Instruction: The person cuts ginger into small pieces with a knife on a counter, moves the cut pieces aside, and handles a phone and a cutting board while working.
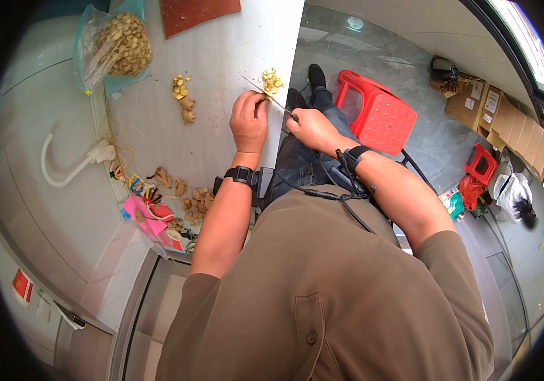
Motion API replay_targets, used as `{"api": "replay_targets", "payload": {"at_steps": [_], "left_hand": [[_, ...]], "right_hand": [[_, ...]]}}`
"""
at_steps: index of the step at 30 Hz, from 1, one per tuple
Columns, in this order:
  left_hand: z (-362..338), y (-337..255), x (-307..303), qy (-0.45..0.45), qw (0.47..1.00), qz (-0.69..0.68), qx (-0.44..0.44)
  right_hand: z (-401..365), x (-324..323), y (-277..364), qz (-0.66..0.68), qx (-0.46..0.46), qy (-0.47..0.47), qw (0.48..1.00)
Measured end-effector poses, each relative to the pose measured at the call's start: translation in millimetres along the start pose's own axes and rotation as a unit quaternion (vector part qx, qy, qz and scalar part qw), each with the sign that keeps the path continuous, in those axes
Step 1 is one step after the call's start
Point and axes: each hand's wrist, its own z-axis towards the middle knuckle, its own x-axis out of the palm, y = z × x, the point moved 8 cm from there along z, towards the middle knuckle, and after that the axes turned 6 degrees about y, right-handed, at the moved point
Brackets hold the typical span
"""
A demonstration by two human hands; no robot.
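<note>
My right hand [313, 130] is closed round the handle of a knife [278, 103], whose blade points up and left across the edge of the white table [221, 25]. Just left of the blade, my left hand [249, 120] has its fingers bent and close together at the table's right edge; whatever they hold is too hidden to name. Past the blade lies a small pile of cut ginger slices [272, 81]. Further left, more cut pieces [180, 87] sit beside a whole ginger root [187, 109].
A bag of sliced ginger [122, 46] and a red-brown board [195, 14] lie at the table's far side. Unsliced ginger [200, 202] is near my left forearm. A red stool [386, 120] and cardboard boxes [475, 105] stand to the right.
</note>
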Motion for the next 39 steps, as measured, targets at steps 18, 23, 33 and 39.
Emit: {"api": "replay_targets", "payload": {"at_steps": [18, 23, 33, 39], "left_hand": [[2, -2, 2, 0.003, 0.999, 0.027, 0.021], [0, -3, 1, 0.0, 1.0, 0.024, 0.02], [-3, -5, 3, -0.024, 0.999, 0.018, 0.013], [-1, -6, 5, 0.0, 1.0, 0.018, 0.009]], "right_hand": [[17, 16, -8, -0.036, 0.04, -0.004, 0.999], [14, 14, -3, -0.045, 0.038, -0.001, 0.998], [14, 19, -9, -0.066, 0.034, -0.002, 0.997], [25, 21, -4, -0.04, 0.048, -0.01, 0.998]]}}
